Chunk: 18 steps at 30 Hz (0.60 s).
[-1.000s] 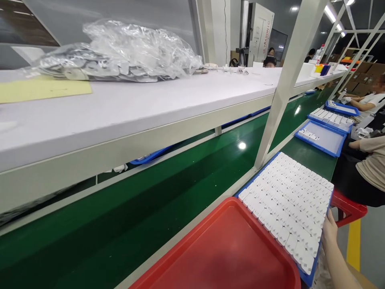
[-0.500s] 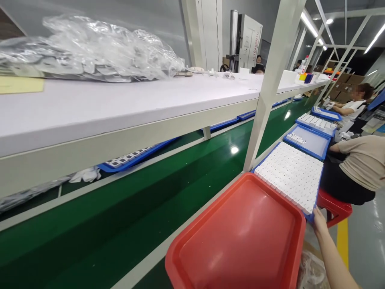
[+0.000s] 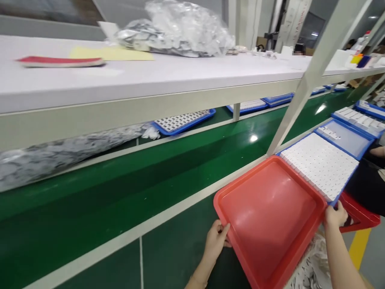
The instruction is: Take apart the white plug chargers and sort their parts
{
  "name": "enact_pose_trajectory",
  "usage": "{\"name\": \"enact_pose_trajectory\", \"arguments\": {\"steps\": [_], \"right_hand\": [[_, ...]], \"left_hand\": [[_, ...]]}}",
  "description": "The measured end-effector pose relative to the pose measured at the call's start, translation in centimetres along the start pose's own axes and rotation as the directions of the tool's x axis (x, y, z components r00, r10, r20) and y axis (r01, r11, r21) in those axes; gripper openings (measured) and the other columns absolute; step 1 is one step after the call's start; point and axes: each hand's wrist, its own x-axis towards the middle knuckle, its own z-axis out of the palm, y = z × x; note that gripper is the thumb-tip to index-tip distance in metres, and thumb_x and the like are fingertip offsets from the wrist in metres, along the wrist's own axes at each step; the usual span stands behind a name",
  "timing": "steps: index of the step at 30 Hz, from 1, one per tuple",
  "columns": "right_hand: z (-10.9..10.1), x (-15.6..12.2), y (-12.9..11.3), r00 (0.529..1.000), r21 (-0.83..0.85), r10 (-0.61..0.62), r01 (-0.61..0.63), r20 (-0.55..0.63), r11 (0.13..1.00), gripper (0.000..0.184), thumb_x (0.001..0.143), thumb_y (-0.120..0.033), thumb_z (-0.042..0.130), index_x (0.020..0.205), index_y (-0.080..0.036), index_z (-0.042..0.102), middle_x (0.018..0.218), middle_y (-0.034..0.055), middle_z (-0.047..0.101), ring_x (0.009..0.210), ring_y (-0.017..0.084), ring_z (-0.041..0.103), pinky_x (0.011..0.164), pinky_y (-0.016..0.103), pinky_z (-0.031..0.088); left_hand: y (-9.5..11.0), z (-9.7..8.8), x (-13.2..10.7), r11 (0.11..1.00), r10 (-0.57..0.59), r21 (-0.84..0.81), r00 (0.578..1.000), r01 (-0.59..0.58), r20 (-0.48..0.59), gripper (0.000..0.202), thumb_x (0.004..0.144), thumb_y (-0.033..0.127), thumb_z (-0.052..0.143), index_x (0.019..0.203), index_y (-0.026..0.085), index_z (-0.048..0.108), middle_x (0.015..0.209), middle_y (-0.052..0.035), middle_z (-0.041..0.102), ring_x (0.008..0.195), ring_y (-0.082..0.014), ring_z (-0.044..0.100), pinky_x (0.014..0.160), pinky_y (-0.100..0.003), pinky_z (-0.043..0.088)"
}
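A red plastic tray with a raised rim sits at the front right, tilted across the bench edge, its bare bottom showing. My left hand is closed on its left rim, thumb on top and fingers partly hidden below. At the near corner of a blue tray, right beside the red rim, my right hand is closed with the thumb up. Its grip appears to be on the blue corner; the fingers underneath are hidden. Rows of small white block-like parts fill that blue tray.
A green conveyor belt runs alongside, below a white shelf bearing plastic bags. A slanting post rises behind the trays. More blue trays line the right side, near a seated person and a red stool.
The view has turned left, so things sit farther right. My left hand has come in and taken hold of the red tray's left rim. My right hand remains by the blue tray's corner.
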Motion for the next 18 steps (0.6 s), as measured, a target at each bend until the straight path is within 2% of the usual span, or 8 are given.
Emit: {"name": "enact_pose_trajectory", "arguments": {"steps": [2,4,5,7,9,10,14,18], "right_hand": [[0.2,-4.1,-1.0,0.985,-0.016,-0.156,0.158,0.067,0.987,0.052,0.082,-0.034,0.051,0.127,-0.009,0.047,0.140,0.0199,0.036,0.135,0.037,0.024,0.110,0.053,0.016],[0.6,-9.7,-1.6,0.916,0.021,-0.331,0.335,0.227,0.942,0.047,0.075,-0.035,0.053,0.117,-0.012,0.056,0.136,0.0174,0.042,0.132,0.036,0.031,0.110,0.051,0.019],[0.8,-12.8,-1.6,0.834,0.067,-0.431,0.436,0.345,0.897,0.042,0.075,-0.034,0.054,0.112,-0.015,0.059,0.135,0.0146,0.046,0.132,0.034,0.033,0.111,0.050,0.021],[1.0,-19.3,-1.2,0.519,0.200,-0.662,0.686,0.540,0.700,0.041,0.083,-0.033,0.047,0.120,-0.018,0.054,0.143,0.0126,0.036,0.137,0.033,0.025,0.109,0.056,0.023],[1.3,-24.9,-0.4,0.313,0.271,-0.718,0.774,0.622,0.572,0.042,0.089,-0.029,0.040,0.129,-0.023,0.047,0.149,0.0098,0.027,0.140,0.032,0.019,0.107,0.058,0.027],[1.4,-27.2,0.2,0.249,0.277,-0.714,0.800,0.654,0.532,0.042,0.091,-0.027,0.037,0.132,-0.025,0.045,0.150,0.0085,0.025,0.140,0.032,0.018,0.106,0.058,0.030],[2.4,-32.1,1.2,0.111,0.257,-0.705,0.882,0.701,0.394,0.044,0.091,-0.027,0.033,0.132,-0.024,0.050,0.148,0.0091,0.031,0.140,0.034,0.019,0.103,0.057,0.035],[1.0,-35.4,-2.2,0.137,0.276,-0.764,0.881,0.631,0.385,0.044,0.087,-0.038,0.036,0.122,-0.027,0.060,0.138,0.0097,0.044,0.136,0.040,0.026,0.101,0.066,0.033]], "left_hand": [[-0.6,-1.1,-0.3,1.000,0.010,-0.007,1.000,-0.010,-0.028,0.051,0.064,0.061,0.066,0.069,0.020,0.037,0.059,0.0060,0.050,0.043,-0.0140,0.059,0.041,-0.028,0.055],[-1.3,-2.8,-0.9,1.000,0.018,-0.005,0.998,-0.018,-0.060,0.051,0.065,0.061,0.066,0.069,0.020,0.035,0.058,0.0065,0.049,0.040,-0.0134,0.058,0.038,-0.026,0.053],[-1.6,-3.9,-1.4,1.000,0.020,-0.002,0.997,-0.020,-0.075,0.051,0.066,0.060,0.066,0.069,0.021,0.034,0.058,0.0066,0.048,0.040,-0.0132,0.058,0.037,-0.025,0.051],[-2.2,-6.2,-2.3,1.000,0.020,0.005,0.995,-0.020,-0.096,0.050,0.069,0.060,0.064,0.070,0.021,0.033,0.057,0.0067,0.047,0.039,-0.0134,0.058,0.036,-0.023,0.050],[-2.6,-8.5,-3.5,1.000,0.011,0.015,0.996,-0.010,-0.093,0.048,0.072,0.059,0.063,0.072,0.020,0.034,0.057,0.0063,0.047,0.041,-0.0144,0.060,0.037,-0.023,0.051],[-2.7,-9.8,-4.2,1.000,0.005,0.020,0.997,-0.003,-0.083,0.047,0.073,0.059,0.062,0.074,0.020,0.036,0.059,0.0054,0.048,0.042,-0.0149,0.060,0.037,-0.024,0.051],[-1.8,-16.6,-8.4,0.999,0.034,0.040,0.999,-0.033,-0.038,0.046,0.080,0.057,0.054,0.097,0.017,0.042,0.093,-0.0079,0.057,0.048,-0.0136,0.063,0.042,-0.028,0.055],[-0.3,-28.5,-15.8,0.977,0.162,0.135,0.986,-0.166,0.038,0.041,0.084,0.054,0.047,0.101,0.017,0.051,0.107,-0.0116,0.058,0.069,-0.0171,0.068,0.056,-0.030,0.059]]}}
